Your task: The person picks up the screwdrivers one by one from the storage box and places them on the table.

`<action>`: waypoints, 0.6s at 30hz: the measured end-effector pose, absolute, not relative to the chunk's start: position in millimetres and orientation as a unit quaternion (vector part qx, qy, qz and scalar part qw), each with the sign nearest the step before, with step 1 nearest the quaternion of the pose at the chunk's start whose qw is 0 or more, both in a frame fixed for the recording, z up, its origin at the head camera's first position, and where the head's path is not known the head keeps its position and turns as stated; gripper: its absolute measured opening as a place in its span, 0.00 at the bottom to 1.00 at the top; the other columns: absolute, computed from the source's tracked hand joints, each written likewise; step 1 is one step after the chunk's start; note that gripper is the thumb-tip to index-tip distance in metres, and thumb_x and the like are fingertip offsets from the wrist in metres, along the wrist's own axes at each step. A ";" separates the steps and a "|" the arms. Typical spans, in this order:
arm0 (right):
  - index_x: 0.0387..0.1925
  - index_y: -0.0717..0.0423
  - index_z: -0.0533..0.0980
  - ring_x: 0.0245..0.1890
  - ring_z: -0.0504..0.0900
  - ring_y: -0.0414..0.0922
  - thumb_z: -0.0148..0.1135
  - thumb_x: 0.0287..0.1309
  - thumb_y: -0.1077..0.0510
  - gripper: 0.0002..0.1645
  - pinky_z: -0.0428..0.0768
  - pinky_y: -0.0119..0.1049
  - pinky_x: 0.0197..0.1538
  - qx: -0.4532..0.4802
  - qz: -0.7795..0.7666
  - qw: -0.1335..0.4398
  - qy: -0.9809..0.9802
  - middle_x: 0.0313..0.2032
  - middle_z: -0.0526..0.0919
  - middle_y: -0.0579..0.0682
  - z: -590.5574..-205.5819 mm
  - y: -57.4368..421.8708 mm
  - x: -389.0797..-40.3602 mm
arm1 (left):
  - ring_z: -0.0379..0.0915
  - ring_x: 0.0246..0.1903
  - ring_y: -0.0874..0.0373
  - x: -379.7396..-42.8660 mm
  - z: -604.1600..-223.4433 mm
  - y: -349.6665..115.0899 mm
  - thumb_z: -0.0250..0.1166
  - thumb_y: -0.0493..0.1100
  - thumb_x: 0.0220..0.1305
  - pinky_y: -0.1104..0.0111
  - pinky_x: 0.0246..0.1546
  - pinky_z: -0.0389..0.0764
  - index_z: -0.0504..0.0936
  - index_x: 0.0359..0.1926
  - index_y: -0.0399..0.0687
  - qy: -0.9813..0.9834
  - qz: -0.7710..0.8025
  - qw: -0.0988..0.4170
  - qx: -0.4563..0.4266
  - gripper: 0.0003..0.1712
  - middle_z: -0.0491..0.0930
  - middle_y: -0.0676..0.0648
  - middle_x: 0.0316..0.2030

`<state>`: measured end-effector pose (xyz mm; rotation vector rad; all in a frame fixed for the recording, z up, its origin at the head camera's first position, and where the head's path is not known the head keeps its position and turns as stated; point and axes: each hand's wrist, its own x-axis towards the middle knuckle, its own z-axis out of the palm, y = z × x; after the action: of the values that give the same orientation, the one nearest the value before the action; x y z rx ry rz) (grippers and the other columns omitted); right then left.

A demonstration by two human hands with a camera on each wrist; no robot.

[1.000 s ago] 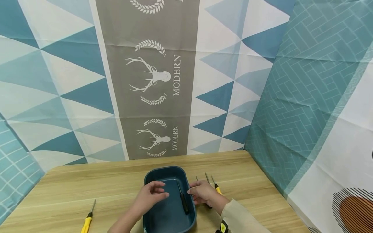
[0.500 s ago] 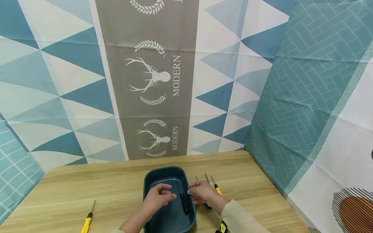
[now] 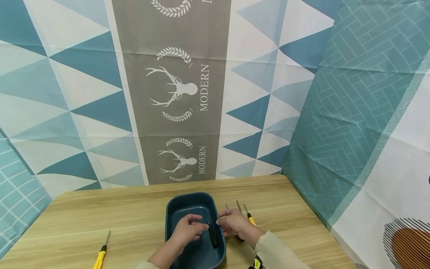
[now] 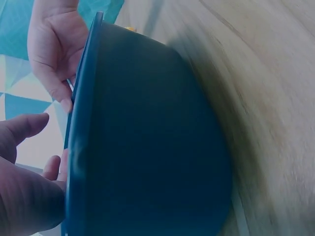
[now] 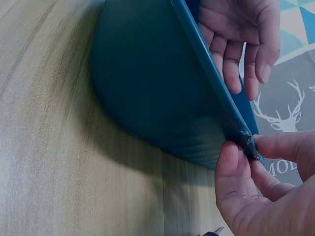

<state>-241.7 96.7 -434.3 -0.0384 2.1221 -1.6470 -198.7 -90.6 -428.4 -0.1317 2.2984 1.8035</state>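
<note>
A dark blue rectangular plastic box (image 3: 191, 194) stands on the wooden table. Inside, along its right wall, lies a black-handled screwdriver (image 3: 213, 237). My left hand (image 3: 189, 229) hangs over the box with loosely bent fingers, holding nothing; the thumb tip overlaps the screwdriver in the head view. At the right side my right hand (image 3: 233, 223) pinches the rim between thumb and fingers; the right wrist view shows the thumb inside and fingers (image 5: 231, 169) against the outer wall. In the left wrist view the box's outer wall (image 4: 147, 132) fills the middle.
A yellow-and-black screwdriver (image 3: 100, 257) lies on the table (image 3: 134, 224) at left. Beyond the right hand lie another yellow screwdriver (image 3: 250, 218) and thin metal shafts (image 3: 239, 205). A black-and-yellow object (image 3: 257, 262) is partly covered by the right sleeve. Patterned cloth (image 3: 181, 112) hangs behind.
My left hand has moved right and slightly down over the box, from its left part to beside the black screwdriver. The right hand stays on the rim, and the box has not moved.
</note>
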 end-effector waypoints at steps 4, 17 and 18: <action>0.51 0.65 0.71 0.21 0.73 0.39 0.60 0.55 0.62 0.22 0.76 0.27 0.23 -0.013 -0.598 0.227 0.769 0.25 0.76 0.48 -434.2 96.4 -241.2 | 0.78 0.41 0.50 -201.5 -430.7 -87.4 0.67 0.45 0.56 0.59 0.40 0.82 0.68 0.56 0.31 0.774 0.618 0.119 -0.070 0.32 0.76 0.36 0.43; 0.51 0.66 0.71 0.21 0.74 0.39 0.60 0.55 0.63 0.21 0.76 0.28 0.23 -0.019 -0.598 0.226 0.769 0.25 0.77 0.48 -435.5 97.1 -241.6 | 0.78 0.41 0.50 -208.5 -438.8 -78.0 0.64 0.43 0.58 0.60 0.42 0.82 0.67 0.57 0.30 0.754 0.632 0.149 -0.100 0.30 0.75 0.34 0.46; 0.51 0.66 0.71 0.21 0.74 0.39 0.60 0.55 0.63 0.21 0.76 0.28 0.23 -0.019 -0.598 0.225 0.769 0.25 0.77 0.48 -435.7 97.2 -241.6 | 0.78 0.41 0.50 -208.6 -438.9 -77.6 0.64 0.43 0.59 0.59 0.42 0.82 0.66 0.57 0.30 0.752 0.633 0.153 -0.102 0.30 0.75 0.33 0.46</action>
<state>-241.6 97.2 -435.7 -0.0532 2.1214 -1.6488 -208.6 -77.6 -438.9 -0.2916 2.1562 1.8171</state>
